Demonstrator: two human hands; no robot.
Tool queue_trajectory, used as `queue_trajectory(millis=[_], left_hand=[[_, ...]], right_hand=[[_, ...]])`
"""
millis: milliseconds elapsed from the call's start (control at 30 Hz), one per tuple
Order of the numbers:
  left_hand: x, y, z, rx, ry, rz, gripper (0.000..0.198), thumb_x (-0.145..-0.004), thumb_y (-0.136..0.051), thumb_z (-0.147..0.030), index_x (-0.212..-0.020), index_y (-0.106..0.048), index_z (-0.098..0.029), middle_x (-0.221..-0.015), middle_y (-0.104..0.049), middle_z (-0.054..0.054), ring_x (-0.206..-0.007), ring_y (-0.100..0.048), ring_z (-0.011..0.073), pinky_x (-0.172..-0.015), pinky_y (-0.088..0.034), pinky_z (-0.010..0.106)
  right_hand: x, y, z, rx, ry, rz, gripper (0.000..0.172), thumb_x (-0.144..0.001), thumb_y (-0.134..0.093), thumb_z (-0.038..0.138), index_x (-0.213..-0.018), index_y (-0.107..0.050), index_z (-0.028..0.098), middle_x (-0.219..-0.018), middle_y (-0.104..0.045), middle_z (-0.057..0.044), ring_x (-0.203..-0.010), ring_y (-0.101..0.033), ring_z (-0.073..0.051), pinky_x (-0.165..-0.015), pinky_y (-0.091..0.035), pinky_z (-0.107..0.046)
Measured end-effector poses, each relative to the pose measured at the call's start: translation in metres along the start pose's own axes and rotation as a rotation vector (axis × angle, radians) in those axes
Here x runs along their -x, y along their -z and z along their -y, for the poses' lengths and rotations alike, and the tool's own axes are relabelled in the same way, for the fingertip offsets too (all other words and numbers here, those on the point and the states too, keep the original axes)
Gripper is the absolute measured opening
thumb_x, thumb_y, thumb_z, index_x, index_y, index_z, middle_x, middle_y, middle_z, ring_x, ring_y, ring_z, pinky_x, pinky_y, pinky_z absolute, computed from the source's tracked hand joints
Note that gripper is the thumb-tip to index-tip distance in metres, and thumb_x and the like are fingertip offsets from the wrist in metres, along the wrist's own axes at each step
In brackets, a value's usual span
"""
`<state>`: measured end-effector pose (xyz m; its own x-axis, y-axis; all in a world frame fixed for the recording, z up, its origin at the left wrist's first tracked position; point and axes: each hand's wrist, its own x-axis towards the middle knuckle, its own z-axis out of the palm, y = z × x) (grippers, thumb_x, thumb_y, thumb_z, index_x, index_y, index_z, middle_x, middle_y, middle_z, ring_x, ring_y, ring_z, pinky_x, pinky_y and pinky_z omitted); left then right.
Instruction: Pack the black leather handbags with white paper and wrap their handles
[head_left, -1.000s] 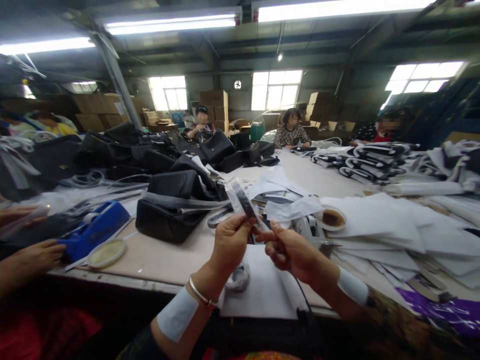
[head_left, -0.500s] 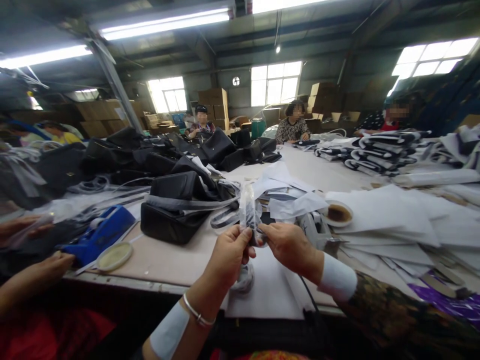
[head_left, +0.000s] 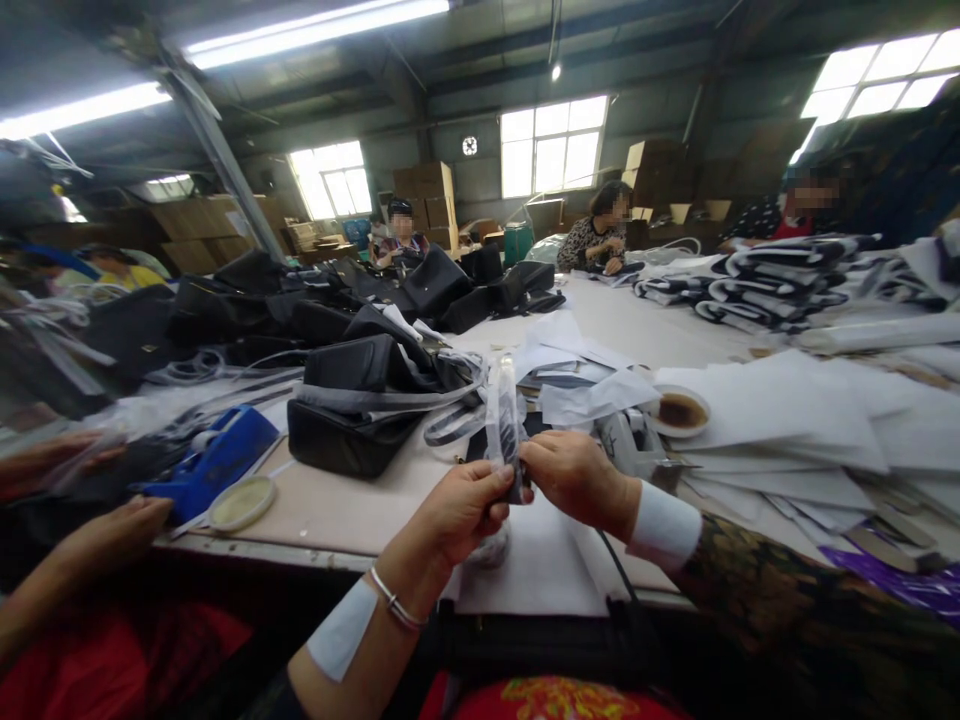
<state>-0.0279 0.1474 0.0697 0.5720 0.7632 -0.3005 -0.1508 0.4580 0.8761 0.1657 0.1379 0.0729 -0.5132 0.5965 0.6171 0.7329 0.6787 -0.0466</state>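
Observation:
In front of me, my left hand (head_left: 457, 510) pinches the lower end of a dark strap wrapped in clear plastic film (head_left: 504, 415). My right hand (head_left: 577, 482) is closed at the strap's right side, its fingertips pressed on the same end. The strap stands up from the hands, its film catching the light at the top. A black handbag (head_left: 349, 430) lies just left of it, with film-covered straps (head_left: 397, 400) trailing toward my hands. Below my hands, a white sheet (head_left: 551, 570) covers the table edge, and a loose clear coil there is partly hidden.
A blue tape dispenser (head_left: 217, 455) and a round pale lid (head_left: 242, 503) sit at left, near a co-worker's hand (head_left: 124, 525). Right of my hands are a grey tape dispenser (head_left: 630, 440), a dish of brown liquid (head_left: 681, 411) and white sheets (head_left: 780, 410). Black bags (head_left: 435, 285) pile behind.
My hands and the wrapped strap sit slightly lower in view, and the strap's dark lower part shows more between the fingers. The co-worker at the back centre has turned their head to the right.

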Motion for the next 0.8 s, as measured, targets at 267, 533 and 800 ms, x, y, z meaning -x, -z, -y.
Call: queue_trajectory(millis=[267,533,800], left_hand=[[0.001,-0.005,0.01,-0.531,-0.695,-0.37,0.018,-0.087,-0.067,-0.024,-0.072,-0.074,-0.019,-0.077,-0.052,0.001,-0.076,-0.05,0.0146,-0.071,-0.041,0.024],[0.012,-0.01,0.021,-0.622,-0.733,-0.238,0.016,-0.087,-0.07,-0.027,-0.074,-0.075,-0.02,-0.076,-0.054,0.004,-0.073,-0.049,0.0166,-0.07,-0.039,0.028],[0.009,-0.005,0.007,0.265,-0.087,-0.005,0.051,-0.062,-0.089,-0.051,-0.07,-0.051,-0.018,-0.053,-0.025,-0.013,-0.045,-0.009,0.0023,-0.04,-0.008,0.017]], right_hand=[[-0.002,0.02,0.014,-0.816,-0.679,0.075,0.029,-0.09,-0.063,0.044,-0.082,-0.072,0.017,-0.068,-0.062,-0.002,-0.064,-0.054,-0.015,-0.058,-0.04,-0.027],[-0.006,0.012,0.026,-1.428,-1.06,0.09,0.045,-0.065,-0.085,0.05,-0.061,-0.054,0.018,-0.049,-0.036,0.009,-0.043,-0.022,-0.005,-0.043,-0.014,-0.023],[0.003,0.006,0.034,-0.475,-0.263,0.031,0.026,-0.095,-0.058,0.023,-0.071,-0.065,0.018,-0.071,-0.059,-0.002,-0.064,-0.051,-0.014,-0.06,-0.038,-0.027]])
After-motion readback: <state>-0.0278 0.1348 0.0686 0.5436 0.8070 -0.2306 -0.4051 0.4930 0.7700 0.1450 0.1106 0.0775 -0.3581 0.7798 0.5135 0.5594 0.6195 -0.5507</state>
